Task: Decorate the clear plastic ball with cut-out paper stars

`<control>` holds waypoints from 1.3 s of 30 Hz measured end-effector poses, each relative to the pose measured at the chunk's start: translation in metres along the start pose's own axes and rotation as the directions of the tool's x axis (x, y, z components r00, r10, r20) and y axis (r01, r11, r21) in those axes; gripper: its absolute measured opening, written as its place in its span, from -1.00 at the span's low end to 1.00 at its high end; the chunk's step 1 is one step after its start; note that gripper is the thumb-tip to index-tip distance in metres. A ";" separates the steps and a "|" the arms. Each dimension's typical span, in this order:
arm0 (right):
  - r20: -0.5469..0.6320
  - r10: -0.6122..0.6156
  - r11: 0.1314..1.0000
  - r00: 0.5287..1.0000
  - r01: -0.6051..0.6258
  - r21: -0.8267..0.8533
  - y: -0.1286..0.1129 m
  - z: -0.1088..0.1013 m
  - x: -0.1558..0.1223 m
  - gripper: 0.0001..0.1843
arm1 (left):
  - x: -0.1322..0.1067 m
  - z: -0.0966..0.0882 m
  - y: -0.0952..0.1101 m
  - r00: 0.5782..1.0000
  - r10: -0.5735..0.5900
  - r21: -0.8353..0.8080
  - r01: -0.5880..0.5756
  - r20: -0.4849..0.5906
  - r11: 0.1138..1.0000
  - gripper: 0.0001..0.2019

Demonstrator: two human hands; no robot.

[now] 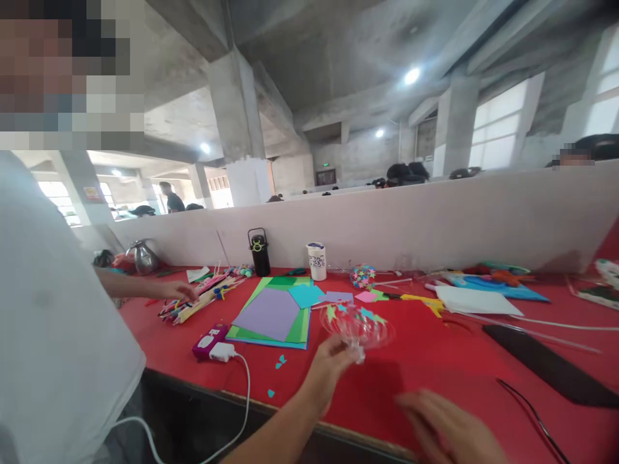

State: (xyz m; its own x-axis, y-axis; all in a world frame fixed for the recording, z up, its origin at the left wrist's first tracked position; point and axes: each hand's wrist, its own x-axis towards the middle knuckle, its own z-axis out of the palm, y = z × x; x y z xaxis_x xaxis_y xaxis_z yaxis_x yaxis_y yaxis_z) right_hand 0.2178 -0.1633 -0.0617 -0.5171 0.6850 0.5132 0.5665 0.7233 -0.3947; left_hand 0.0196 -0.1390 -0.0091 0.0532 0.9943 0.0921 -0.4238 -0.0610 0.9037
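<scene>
While left grip (333, 361) pinches base (358, 354), starred ornament (358, 327) spreads above.

The left hand (333, 358) pinches the narrow end of a clear plastic cage (358, 330) with paper stars, right of the purple paper (267, 314). Farther right of that paper is the blurred right hand (447, 422), fingers extended. Left of the paper, a co-worker's hand (180, 291) reaches over craft sticks (200, 306); behind it stands a black bottle (260, 256).
</scene>
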 end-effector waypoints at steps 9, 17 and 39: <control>0.026 -0.120 0.878 0.992 0.118 -0.464 0.035 -0.002 0.008 -0.70 | -0.016 -0.014 -0.028 0.975 -0.222 -0.032 0.221 -0.014 0.975 -0.75; -0.020 -0.136 0.812 0.990 0.100 -0.576 0.045 -0.021 0.013 -0.57 | -0.004 -0.052 -0.004 0.982 -0.105 -0.017 0.103 -0.156 0.995 -0.68; 0.203 0.178 0.973 0.963 -0.141 -0.181 0.025 -0.010 0.050 -0.76 | 0.034 -0.032 -0.027 0.989 -0.035 -0.006 0.035 -0.141 0.999 -0.61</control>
State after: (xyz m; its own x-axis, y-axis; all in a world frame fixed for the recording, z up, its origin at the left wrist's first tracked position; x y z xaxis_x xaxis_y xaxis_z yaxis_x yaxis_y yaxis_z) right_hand 0.2122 -0.1118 -0.0386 -0.5273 0.8058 0.2695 0.7409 0.5913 -0.3184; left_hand 0.0043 -0.1005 -0.0440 -0.0600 0.9982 0.0000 -0.4272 -0.0257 0.9038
